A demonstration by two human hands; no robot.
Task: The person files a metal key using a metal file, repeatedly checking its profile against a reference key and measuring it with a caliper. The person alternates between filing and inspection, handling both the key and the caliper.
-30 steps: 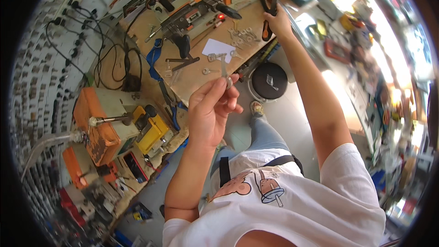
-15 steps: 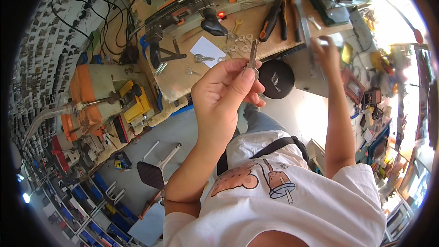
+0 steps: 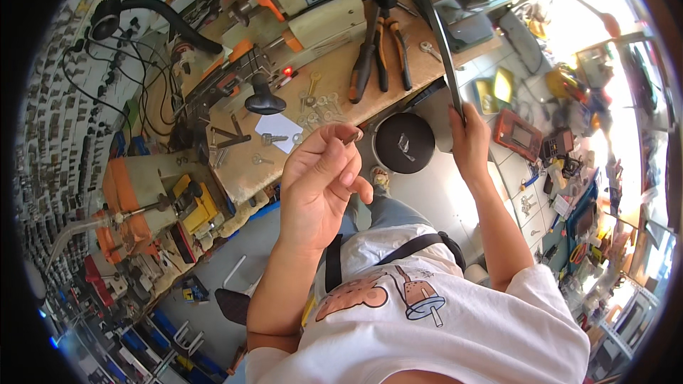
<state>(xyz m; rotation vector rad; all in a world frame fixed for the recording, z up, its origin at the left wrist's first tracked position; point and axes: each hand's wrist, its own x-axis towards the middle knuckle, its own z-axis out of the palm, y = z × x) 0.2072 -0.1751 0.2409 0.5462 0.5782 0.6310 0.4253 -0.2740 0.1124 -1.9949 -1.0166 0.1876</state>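
Observation:
My left hand [image 3: 313,185] is closed in a pinch in front of the bench's front edge. Between thumb and forefinger it holds a small metal key [image 3: 352,135], now foreshortened and mostly covered by the fingers. My right hand [image 3: 470,144] is closed around the lower end of a long, thin, dark bar-like piece [image 3: 445,43] with a pale edge. This piece slants up past the bench's right end; its exact kind cannot be made out. Beyond my left hand, several loose keys [image 3: 324,104] lie on the bench, and one key [image 3: 272,139] rests on white paper [image 3: 279,125].
A key-cutting machine [image 3: 306,28] with a black knob stands on the wooden bench [image 3: 242,174]. Pliers [image 3: 366,60] lie beside it. Below the front edge is a round black stool [image 3: 398,131] with a small clear packet on top. Tools and a red device [image 3: 517,135] crowd the right.
The view has shifted, and the bench appears further left. The key in my left hand has turned from upright to foreshortened. My right hand, blurred before, now shows clearly gripping the dark bar-like piece.

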